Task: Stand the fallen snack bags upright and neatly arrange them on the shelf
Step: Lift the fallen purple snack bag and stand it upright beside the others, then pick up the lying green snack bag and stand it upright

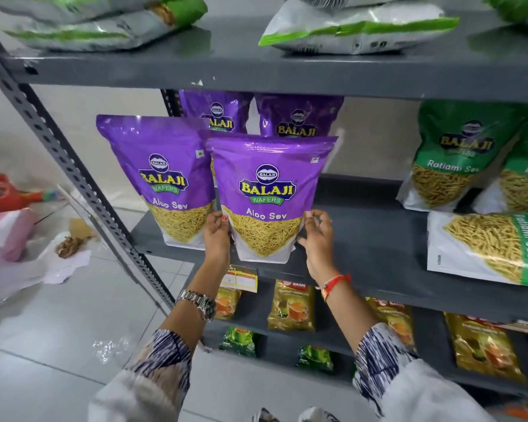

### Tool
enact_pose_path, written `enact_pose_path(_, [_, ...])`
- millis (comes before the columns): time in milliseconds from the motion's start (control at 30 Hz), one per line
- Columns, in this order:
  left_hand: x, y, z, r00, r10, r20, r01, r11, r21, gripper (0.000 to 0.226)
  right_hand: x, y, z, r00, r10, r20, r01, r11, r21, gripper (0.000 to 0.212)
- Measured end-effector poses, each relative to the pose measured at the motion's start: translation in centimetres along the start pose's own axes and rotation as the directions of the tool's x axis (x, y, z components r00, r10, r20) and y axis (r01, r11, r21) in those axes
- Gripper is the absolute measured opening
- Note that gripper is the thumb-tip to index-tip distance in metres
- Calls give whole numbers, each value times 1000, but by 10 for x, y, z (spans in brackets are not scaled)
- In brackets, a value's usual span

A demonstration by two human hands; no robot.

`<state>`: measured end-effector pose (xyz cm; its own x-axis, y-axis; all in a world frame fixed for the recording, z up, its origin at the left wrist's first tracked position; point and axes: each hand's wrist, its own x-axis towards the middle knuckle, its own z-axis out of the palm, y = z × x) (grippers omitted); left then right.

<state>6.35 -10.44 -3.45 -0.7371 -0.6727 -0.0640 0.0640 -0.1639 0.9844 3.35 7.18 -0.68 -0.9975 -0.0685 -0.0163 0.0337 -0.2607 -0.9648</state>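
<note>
while both hands frame it from either side, the front purple aloo sev bag (267, 199) stands upright at the front edge of the middle shelf (375, 248), its base resting on the grey board. the left hand (217, 236) presses its fingers and thumb against the bag's lower left edge, and the right hand (317, 236) does the same on the lower right edge, so each grip is closed on the bag's side seam rather than spread wide. a metal watch (199, 304) sits on the left wrist and a red thread band (336, 283) on the right wrist; both sleeves are white with dark blue streaks.

just beside the held bag on the left, a second purple aloo sev bag (162, 178) stands upright too, slightly overlapped by the held one. behind them two more purple bags (297, 117) stand at the back of the shelf, their tops hidden under the upper shelf (256, 71).

toward the right end of the same shelf, green ratlami sev bags (451, 156) stand leaning, and one green ratlami sev bag (485, 245) lies flat on its back at the front edge, its print turned sideways. white and green bags (354, 28) lie flat on the upper shelf. below, gold tea packets (291, 309) and small green packets (240, 341) fill the lower shelf. litter and plastic wrap lie on the tiled floor (58, 345) at the left.
</note>
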Motion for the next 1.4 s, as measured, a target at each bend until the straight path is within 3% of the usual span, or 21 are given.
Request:
enact_pose_path(267, [-10, 0, 15, 984, 69, -162, -59, 996, 66, 18, -8, 0, 6, 999, 22, -32, -21, 999, 28, 5])
enact_pose_path(467, [-46, -9, 33, 944, 200, -262, -175, 978, 117, 37, -21, -3, -22, 996, 94, 6, -94, 995, 21, 34])
enact_pose_path(600, [-79, -24, 61, 899, 307, -311, -266, 949, 168, 50, -29, -10, -76, 983, 93, -161, -75, 991, 114, 25])
enact_pose_path(700, [-102, -32, 104, 858, 431, -279, -383, 899, 210, 56, -27, -26, -127, 899, 45, -435, 37, 983, 178, 20])
enact_pose_path(800, [-126, -32, 167, 818, 557, -146, -526, 826, 204, 65, -17, -45, -185, 741, 41, -670, 146, 964, 220, 24])
enact_pose_path(933, [-151, -38, 251, 763, 630, 143, -646, 746, 163, 49, -7, -61, -245, 566, 142, -812, 130, 957, 258, 19])
enact_pose_path(1033, [-159, -41, 312, 768, 450, 456, -554, 824, 121, 40, -2, -66, -269, 504, 242, -829, 29, 955, 296, 19])
enact_pose_path(1067, [-162, -40, 337, 738, 348, 578, -510, 848, 141, 40, -1, -69, -279, 496, 253, -831, 31, 951, 308, 24])
enact_pose_path(1133, [-154, -36, 372, 669, 171, 723, -511, 813, 281, 39, 1, -68, -285, 556, 226, -800, 62, 948, 311, 36])
enact_pose_path(1200, [-146, -28, 397, 601, 54, 798, -574, 723, 383, 34, -2, -67, -285, 630, 254, -733, 61, 926, 374, 34])
enact_pose_path(1300, [-137, -19, 430, 526, -142, 839, -607, 628, 487, 36, -10, -66, -293, 628, 300, -718, 60, 901, 429, 18])
enact_pose_path(1400, [-132, -14, 442, 437, -372, 819, -534, 626, 569, 35, -18, -70, -299, 648, 288, -705, 47, 909, 415, 18])
